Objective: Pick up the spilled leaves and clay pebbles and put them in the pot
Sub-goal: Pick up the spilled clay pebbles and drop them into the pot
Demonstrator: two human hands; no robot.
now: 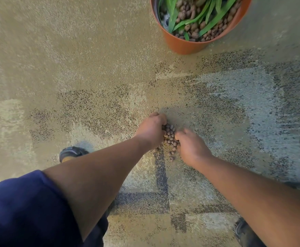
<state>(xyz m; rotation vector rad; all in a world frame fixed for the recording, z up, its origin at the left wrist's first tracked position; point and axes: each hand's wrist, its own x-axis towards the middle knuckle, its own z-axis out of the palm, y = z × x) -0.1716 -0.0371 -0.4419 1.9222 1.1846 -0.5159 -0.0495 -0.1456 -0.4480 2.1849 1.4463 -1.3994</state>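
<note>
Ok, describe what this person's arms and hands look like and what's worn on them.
Both hands, the left hand and the right hand, are bare, with no gloves, rings or watch visible. The forearms are bare too. A dark navy sleeve is pushed up past the left elbow.

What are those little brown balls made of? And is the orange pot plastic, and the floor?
The little balls look like baked clay: brown, matte, rough and rounded. The orange pot is probably plastic: thin rim, smooth even colour, though terracotta can't be ruled out. The floor looks like carpet: speckled, fuzzy, patterned.
</note>
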